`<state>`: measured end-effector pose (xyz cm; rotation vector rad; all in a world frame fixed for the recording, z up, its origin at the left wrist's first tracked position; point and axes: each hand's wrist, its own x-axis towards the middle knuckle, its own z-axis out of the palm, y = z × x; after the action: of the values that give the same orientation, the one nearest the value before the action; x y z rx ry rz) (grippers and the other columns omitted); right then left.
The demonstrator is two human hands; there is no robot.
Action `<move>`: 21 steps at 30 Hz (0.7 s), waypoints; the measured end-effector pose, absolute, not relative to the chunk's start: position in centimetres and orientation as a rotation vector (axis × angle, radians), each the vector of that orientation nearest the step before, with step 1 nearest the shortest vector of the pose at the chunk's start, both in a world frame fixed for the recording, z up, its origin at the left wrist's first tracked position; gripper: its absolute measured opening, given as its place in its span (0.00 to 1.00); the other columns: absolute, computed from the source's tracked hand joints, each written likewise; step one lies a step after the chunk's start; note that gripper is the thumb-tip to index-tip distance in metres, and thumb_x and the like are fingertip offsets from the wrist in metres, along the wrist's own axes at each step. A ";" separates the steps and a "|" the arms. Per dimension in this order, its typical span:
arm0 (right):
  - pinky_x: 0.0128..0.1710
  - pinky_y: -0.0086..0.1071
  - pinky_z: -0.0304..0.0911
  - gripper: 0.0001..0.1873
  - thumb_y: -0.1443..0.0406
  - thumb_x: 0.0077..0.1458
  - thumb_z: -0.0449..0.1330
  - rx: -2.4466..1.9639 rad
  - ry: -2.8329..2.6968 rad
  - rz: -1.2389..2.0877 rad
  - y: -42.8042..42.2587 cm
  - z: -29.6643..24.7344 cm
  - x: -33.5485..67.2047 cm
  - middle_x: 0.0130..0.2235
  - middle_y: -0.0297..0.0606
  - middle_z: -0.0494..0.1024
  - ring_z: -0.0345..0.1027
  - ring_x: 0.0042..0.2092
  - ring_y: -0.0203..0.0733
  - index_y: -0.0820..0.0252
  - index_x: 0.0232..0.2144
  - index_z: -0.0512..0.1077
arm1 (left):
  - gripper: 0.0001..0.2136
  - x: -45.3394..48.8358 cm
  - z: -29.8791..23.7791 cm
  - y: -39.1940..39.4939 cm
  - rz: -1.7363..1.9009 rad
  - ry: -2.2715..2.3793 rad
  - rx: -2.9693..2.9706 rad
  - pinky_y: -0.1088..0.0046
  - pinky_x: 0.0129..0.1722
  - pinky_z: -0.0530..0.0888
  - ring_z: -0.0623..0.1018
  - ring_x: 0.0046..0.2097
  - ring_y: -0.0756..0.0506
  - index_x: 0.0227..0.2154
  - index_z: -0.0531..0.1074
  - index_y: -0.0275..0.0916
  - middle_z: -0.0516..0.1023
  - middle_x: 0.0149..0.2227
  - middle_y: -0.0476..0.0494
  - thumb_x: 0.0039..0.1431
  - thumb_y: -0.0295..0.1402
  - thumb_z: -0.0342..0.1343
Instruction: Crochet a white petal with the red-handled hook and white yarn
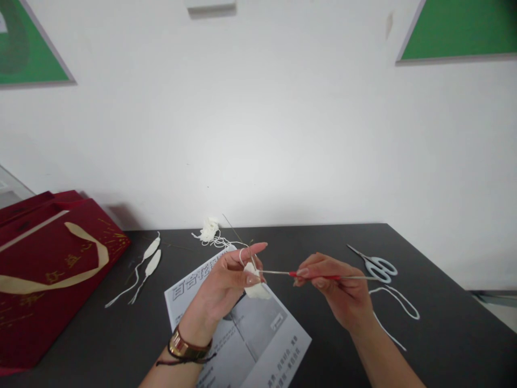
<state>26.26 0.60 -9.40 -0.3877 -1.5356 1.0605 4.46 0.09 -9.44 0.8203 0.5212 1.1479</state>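
My left hand (230, 280) pinches a small white crocheted piece (257, 291) between thumb and fingers, with white yarn looped over the raised forefinger. My right hand (335, 285) grips a thin metal crochet hook with a red grip (319, 276), held level, its tip pointing left into the white piece. Both hands hover above a printed instruction sheet (258, 334) that lies on the black table (444, 334).
A dark red gift bag with a gold ribbon handle (48, 269) lies at the left. Two finished white petals with tails (147, 264) lie beside it. A yarn clump (210, 231) sits at the back, pale blue scissors (377, 267) and a loose yarn strand (398, 304) at the right.
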 end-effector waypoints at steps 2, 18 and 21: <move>0.30 0.36 0.67 0.07 0.68 0.55 0.59 -0.391 -1.544 1.072 0.6 -9.3 26.4 0.32 0.40 0.77 0.72 0.32 0.42 0.57 0.35 0.77 | 0.23 4.4 -9.4 0.1 1.127 0.524 0.820 0.74 0.30 0.67 0.73 0.29 0.50 0.44 0.75 0.36 0.74 0.26 0.48 0.40 0.19 0.61; 0.28 0.30 0.68 0.06 0.66 0.55 0.60 -0.371 -1.388 1.284 0.8 -9.5 26.1 0.29 0.38 0.78 0.72 0.29 0.37 0.58 0.33 0.77 | 0.23 3.9 -9.5 -0.3 1.007 0.565 0.931 0.77 0.29 0.67 0.74 0.29 0.51 0.43 0.76 0.37 0.74 0.28 0.49 0.39 0.18 0.61; 0.27 0.27 0.68 0.06 0.65 0.54 0.60 -0.404 -1.276 1.369 0.8 -9.6 25.9 0.29 0.37 0.78 0.73 0.27 0.35 0.59 0.31 0.78 | 0.23 4.0 -9.3 -0.3 0.996 0.570 0.935 0.78 0.28 0.66 0.74 0.28 0.52 0.42 0.77 0.37 0.75 0.28 0.49 0.38 0.19 0.63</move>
<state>25.93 0.78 -9.59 -0.4036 -1.2760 1.3687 3.98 -0.34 -9.32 0.9348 0.5700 0.9958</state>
